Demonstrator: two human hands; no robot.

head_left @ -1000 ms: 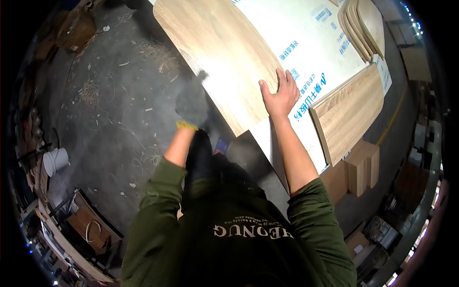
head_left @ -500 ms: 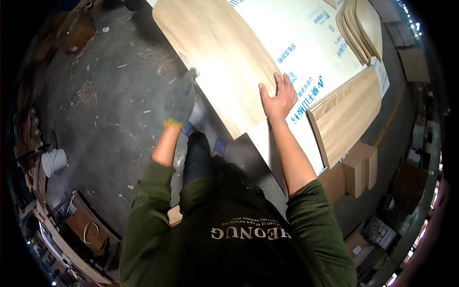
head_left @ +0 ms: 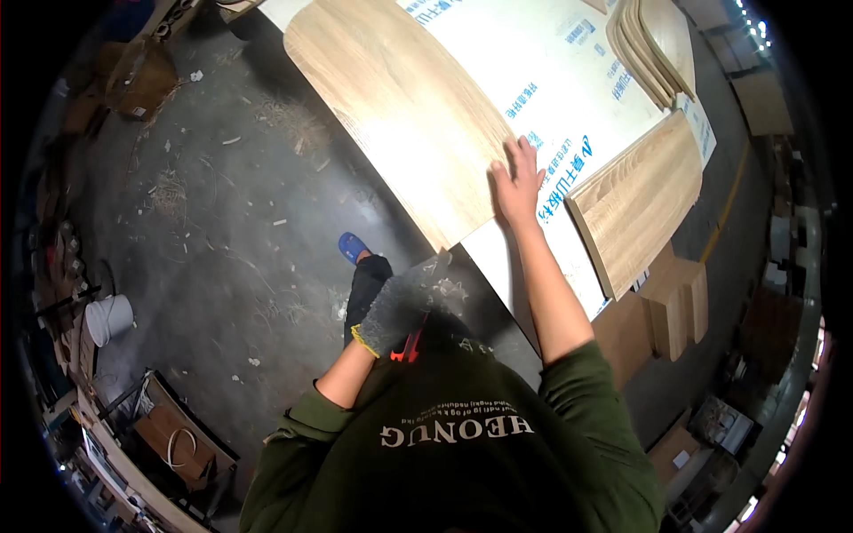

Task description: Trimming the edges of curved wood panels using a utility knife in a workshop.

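A long, wood-grain panel [head_left: 391, 115] with rounded outer corners lies on a white sheet with blue print [head_left: 551, 80]. My bare right hand [head_left: 520, 186] rests with spread fingers on the panel's right edge, near its close end. My left hand [head_left: 404, 306], in a dark grey work glove with a yellow cuff, is just off the panel's near corner, its fingers closed. A red-orange end of a hand tool [head_left: 406, 348] sticks out below the glove; the rest of the tool is hidden, so its kind cannot be made out.
A smaller wood-grain panel [head_left: 640, 200] lies on the right of the sheet, with several stacked curved panels [head_left: 653, 53] beyond it. More wooden pieces [head_left: 673, 302] stand below the right edge. A white bucket [head_left: 109, 320] and cardboard box [head_left: 140, 78] are on the littered floor at left.
My gloved left hand has come back along the panel's left edge, toward my body and its near corner. My right hand stays on the panel. My feet have shifted.
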